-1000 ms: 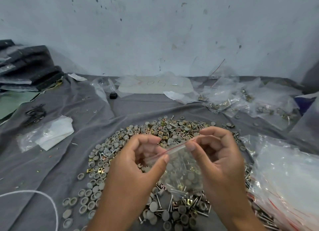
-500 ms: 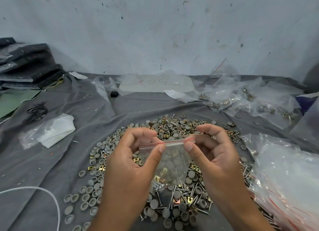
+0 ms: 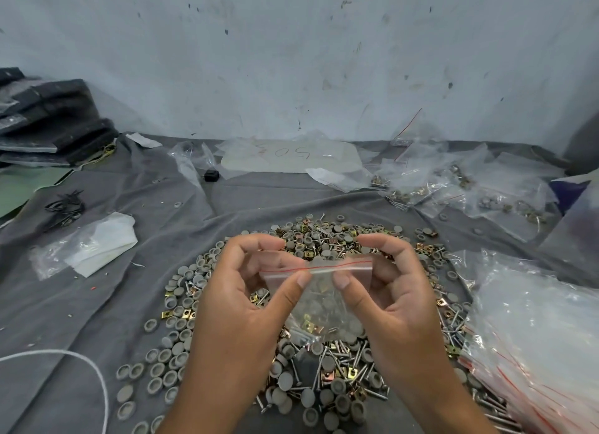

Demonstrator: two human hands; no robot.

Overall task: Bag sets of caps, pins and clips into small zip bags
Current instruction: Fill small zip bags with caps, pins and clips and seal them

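A small clear zip bag [image 3: 321, 307] with a red line along its top hangs between my hands above the pile. Grey caps, pins and gold clips lie in its bottom. My left hand [image 3: 246, 307] pinches the bag's zip strip near the middle with thumb and fingers. My right hand [image 3: 385, 304] pinches the strip just to the right of it. Under the bag spreads a wide pile of grey caps, metal pins and gold clips [image 3: 327, 239] on a grey cloth [image 3: 136, 304].
A stack of empty zip bags [image 3: 531, 343] lies at the right. Filled bags [image 3: 460, 190] sit at the back right. A clear bag with white paper [image 3: 87, 249] lies left, a white cord [image 3: 81, 362] at the lower left, dark sheets [image 3: 48, 119] far left.
The bag's zip strip has turned level and flat between my hands. Both thumbs have come closer together at the middle of the strip, and my hands sit slightly higher over the pile.
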